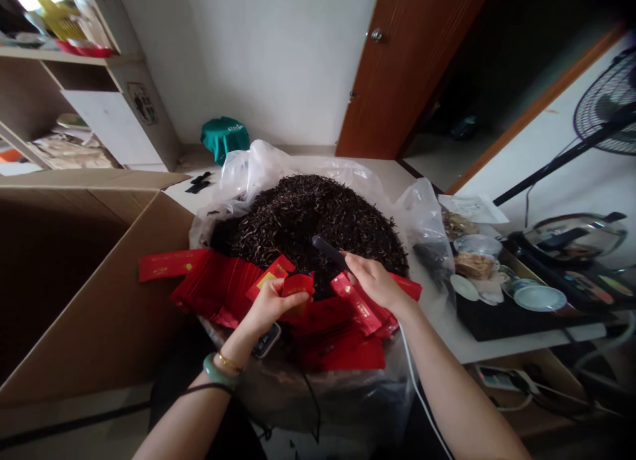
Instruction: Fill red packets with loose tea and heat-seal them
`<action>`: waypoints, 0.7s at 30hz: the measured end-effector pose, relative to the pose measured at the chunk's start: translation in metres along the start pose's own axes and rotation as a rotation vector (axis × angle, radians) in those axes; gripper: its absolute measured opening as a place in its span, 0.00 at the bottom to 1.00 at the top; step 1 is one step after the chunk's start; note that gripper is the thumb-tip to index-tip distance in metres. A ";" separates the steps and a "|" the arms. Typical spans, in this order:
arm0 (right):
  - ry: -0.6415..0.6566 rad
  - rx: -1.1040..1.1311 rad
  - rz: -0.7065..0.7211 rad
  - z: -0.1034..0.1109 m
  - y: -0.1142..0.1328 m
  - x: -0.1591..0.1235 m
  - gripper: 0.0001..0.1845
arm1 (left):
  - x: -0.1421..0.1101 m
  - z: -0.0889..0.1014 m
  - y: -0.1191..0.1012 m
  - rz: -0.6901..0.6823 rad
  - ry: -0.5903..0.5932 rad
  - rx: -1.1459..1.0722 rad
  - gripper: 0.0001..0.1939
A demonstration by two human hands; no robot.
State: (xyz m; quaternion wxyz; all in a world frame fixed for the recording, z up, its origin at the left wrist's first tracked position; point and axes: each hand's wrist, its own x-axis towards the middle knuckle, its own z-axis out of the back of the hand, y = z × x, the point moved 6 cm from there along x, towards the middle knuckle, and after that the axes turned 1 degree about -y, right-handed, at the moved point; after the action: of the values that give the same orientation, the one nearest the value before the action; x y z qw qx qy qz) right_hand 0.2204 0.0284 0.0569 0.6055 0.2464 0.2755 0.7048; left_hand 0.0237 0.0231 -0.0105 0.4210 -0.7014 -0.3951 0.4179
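Observation:
My left hand [273, 305] is closed on a small red packet [298, 285], held upright in front of the tea pile. My right hand [373, 280] grips a dark, slim tool with a rounded end [328, 250], which points left over the dark loose tea leaves [318, 215]. Whether that end is a handle or a spoon blade I cannot tell. Under and beside both hands lie many flat red packets [218, 284], stacked and fanned along the near side of the heap. One red packet [355, 301] lies just below my right hand.
An open cardboard box [124, 301] stands at the left. Clear plastic sheeting [256, 172] surrounds the tea. On the right side table are a glass-lidded pan [574, 238], a pale lid [539, 297] and tubs. A white cable [415, 374] passes by my right forearm.

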 end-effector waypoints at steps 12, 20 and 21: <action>0.065 -0.269 0.203 -0.004 0.041 -0.026 0.22 | 0.001 -0.006 -0.001 -0.038 0.072 0.105 0.21; 0.074 -0.355 0.235 -0.018 0.040 -0.027 0.26 | 0.001 -0.007 -0.004 -0.083 0.091 0.131 0.20; 0.073 -0.352 0.236 -0.019 0.039 -0.027 0.26 | 0.001 -0.007 -0.005 -0.090 0.092 0.139 0.19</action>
State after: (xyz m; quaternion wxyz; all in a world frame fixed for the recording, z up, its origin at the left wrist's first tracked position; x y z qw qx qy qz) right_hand 0.1838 -0.0041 0.0694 0.5421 0.1414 0.1391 0.8165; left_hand 0.0296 0.0237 -0.0043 0.5047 -0.6705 -0.3764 0.3924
